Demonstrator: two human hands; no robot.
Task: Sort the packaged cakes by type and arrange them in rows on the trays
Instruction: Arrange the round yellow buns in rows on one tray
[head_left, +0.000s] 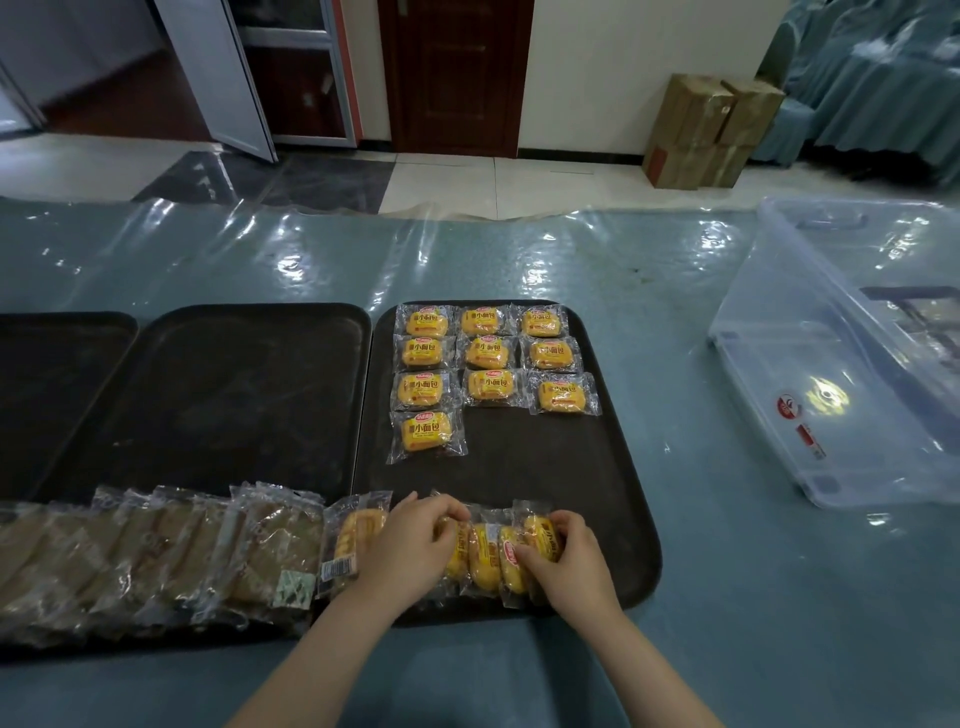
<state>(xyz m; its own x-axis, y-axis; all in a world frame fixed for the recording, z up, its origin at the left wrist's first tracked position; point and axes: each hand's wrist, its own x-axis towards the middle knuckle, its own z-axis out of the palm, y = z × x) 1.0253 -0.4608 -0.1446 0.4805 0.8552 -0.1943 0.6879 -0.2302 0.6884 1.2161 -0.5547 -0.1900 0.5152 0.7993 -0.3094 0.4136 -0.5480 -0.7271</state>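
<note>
Several yellow packaged cakes (487, 353) lie flat in rows on the far part of the right black tray (613, 467). At that tray's near edge several more yellow cakes (485, 556) stand on edge in a tight stack. My left hand (410, 545) grips the stack's left end and my right hand (566, 558) grips its right end. One yellow cake (348, 540) leans just left of my left hand. A long row of brown packaged cakes (171, 556) stands on edge along the near edge of the middle black tray (223, 389).
A third black tray (52, 384) sits at the far left. A clear plastic storage bin (852, 353) stands on the table at the right. The table has a glossy plastic cover (519, 260). Cardboard boxes (706, 130) rest on the floor beyond.
</note>
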